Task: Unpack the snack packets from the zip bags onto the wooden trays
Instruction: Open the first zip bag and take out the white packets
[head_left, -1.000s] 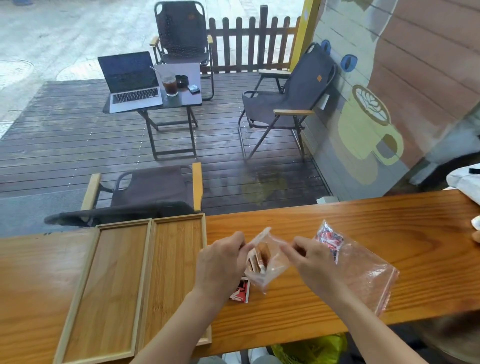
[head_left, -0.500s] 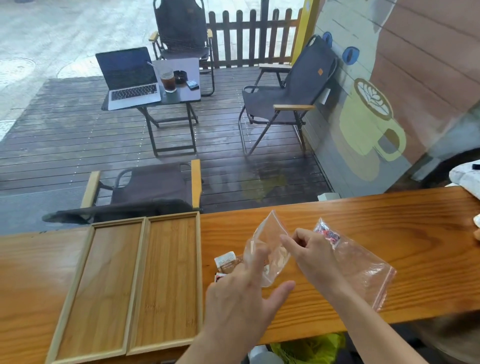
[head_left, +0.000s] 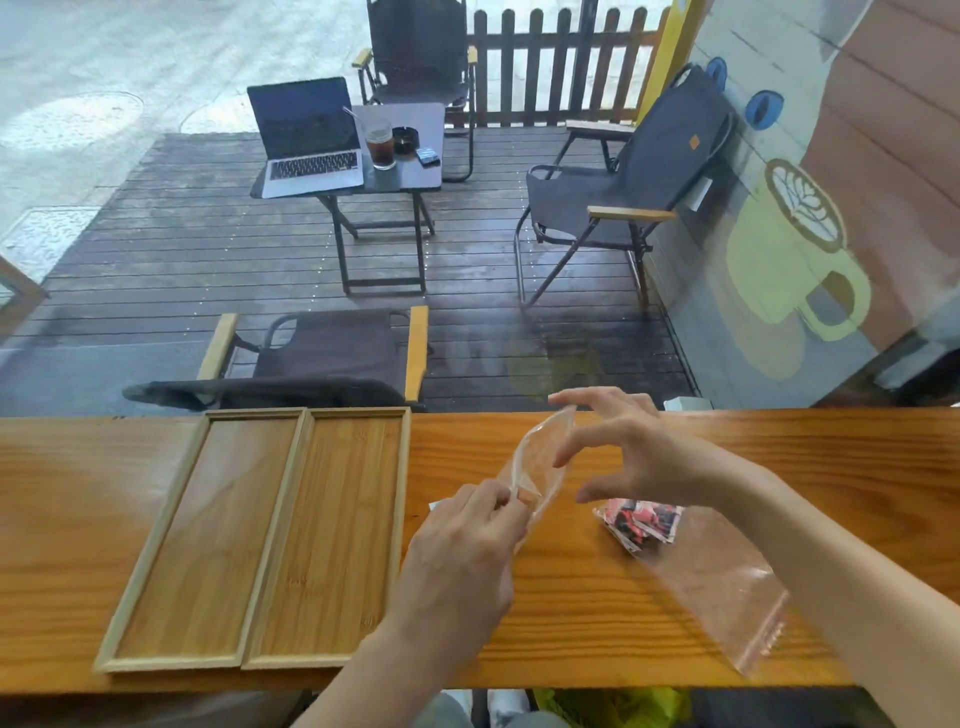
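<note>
Single head-worn camera (wide-angle): looked forward and down, close over the wooden counter (head_left: 675, 613), deck chairs (head_left: 623, 208) beyond.

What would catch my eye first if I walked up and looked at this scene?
Probably the two hands, left hand and right hand, pulling at a clear zip bag over the middle of the wooden counter. Two bare wooden trays lie side by side to their left. Red snack packets sit in a second bag on the right.

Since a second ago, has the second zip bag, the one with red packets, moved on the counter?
Cannot tell. The red-packet zip bag lies flat to the right of the wooden trays as before; its apparent shift matches the camera's own movement.
</note>
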